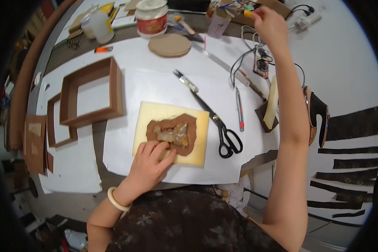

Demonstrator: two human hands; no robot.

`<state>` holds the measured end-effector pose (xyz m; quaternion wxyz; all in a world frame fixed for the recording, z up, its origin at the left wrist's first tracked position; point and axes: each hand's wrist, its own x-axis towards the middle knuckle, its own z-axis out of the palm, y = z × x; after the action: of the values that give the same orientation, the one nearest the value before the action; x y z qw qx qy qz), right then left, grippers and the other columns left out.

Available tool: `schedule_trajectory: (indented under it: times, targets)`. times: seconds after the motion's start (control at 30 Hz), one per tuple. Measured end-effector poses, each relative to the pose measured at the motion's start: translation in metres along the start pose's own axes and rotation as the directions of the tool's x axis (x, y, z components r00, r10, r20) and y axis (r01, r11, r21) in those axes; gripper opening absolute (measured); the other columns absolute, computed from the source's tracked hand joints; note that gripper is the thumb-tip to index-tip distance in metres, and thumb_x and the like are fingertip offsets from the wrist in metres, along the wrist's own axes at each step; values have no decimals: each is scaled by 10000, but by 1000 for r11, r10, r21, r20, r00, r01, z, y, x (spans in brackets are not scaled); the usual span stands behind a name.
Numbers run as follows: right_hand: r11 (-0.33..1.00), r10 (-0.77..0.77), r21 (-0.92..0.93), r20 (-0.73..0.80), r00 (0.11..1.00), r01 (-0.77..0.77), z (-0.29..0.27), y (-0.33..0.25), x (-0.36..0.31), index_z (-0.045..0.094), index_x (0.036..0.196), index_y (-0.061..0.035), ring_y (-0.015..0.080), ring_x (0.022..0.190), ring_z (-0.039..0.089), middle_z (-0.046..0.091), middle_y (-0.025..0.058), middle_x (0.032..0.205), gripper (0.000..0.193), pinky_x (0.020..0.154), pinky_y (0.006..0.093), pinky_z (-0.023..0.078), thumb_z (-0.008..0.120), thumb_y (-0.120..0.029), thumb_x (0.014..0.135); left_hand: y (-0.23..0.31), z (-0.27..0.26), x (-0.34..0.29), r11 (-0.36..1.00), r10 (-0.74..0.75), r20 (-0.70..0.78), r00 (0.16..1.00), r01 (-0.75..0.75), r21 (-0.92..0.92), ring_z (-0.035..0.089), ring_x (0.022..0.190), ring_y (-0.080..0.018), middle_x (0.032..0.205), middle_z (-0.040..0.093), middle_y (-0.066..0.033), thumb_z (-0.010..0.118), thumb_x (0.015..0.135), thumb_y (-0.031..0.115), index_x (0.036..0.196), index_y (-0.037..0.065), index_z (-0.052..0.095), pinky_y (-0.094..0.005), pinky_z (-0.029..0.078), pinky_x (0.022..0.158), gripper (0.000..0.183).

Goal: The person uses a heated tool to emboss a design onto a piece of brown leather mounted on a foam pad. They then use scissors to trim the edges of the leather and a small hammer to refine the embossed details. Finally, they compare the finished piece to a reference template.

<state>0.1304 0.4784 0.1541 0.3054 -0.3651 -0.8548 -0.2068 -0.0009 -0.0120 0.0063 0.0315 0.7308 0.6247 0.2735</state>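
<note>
My left hand (pixel 149 164), with a pale bangle at the wrist, rests with its fingers apart on the lower left edge of an irregular brown leather-like piece (pixel 192 143). That piece lies on a square yellow foam pad (pixel 145 113). Just beyond my fingertips, a lumpy, glossy, translucent brown carved-looking object (pixel 172 134) sits on the brown piece. My right arm stretches to the far right. There my right hand (pixel 271 27) is closed by the tool holders, its fingers at a small yellow-ended thing (pixel 248 14) whose kind I cannot make out.
Black-handled scissors (pixel 229 140), thread snips (pixel 185 81) and a red-tipped cutter (pixel 240 110) lie right of the pad. Two brown box frames (pixel 117 92) stand left. Farther back are a brown oval stack (pixel 169 45), a steel ruler (pixel 216 61), a white tub (pixel 151 19) and cables (pixel 235 69).
</note>
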Motion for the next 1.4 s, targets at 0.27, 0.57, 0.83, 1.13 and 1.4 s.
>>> schedule_trajectory:
  times: [0.27, 0.57, 0.83, 1.13, 1.4]
  targets:
    - [990, 135, -80, 252, 958, -118, 99, -44, 88, 772, 988, 2, 397, 945, 786, 790, 243, 969, 293, 828, 486, 623, 900, -197, 814, -14, -45, -18, 987, -100, 97, 990, 86, 137, 624, 1208, -282, 1309, 657, -89, 713, 851, 45, 1102, 97, 665, -481, 457, 1102, 261]
    - [978, -151, 166, 124, 981, 130, 73, -35, 48, 792, 945, 115, 505, 1098, 723, 760, 361, 1048, 722, 998, 551, 564, 722, -604, 937, -11, -21, -34, 945, -317, -162, 935, 296, -138, 560, 1369, -443, 1439, 604, -211, 853, 831, 179, 1219, 5, 660, -554, 424, 1204, 467]
    - [302, -790, 926, 110, 603, 227, -88, -211, -185, 742, 1200, -48, 320, 1070, 690, 694, 99, 1196, 492, 904, 413, 589, 947, -128, 760, 1, -1, -34, 882, -454, -147, 879, 420, -215, 257, 1599, -521, 1670, 332, -271, 967, 762, 433, 1573, 15, 407, -621, 295, 1294, 1070]
    - [259, -714, 944, 46, 699, 203, -74, -213, -213, 725, 1172, -27, 342, 1064, 688, 736, 125, 1143, 400, 939, 415, 561, 863, -8, 797, -1, -6, -35, 886, -450, -119, 885, 427, -178, 258, 1624, -497, 1686, 355, -263, 981, 748, 370, 1520, 31, 405, -613, 252, 1326, 1021]
    - [281, -183, 956, 141, 973, -86, -35, -197, -192, 744, 1160, 4, 171, 965, 740, 789, 87, 1065, 277, 896, 313, 595, 838, -76, 912, -8, -23, -38, 883, -430, -18, 903, 416, -218, 242, 1652, -465, 1719, 350, -244, 960, 758, 344, 1550, 58, 388, -619, 166, 1360, 1018]
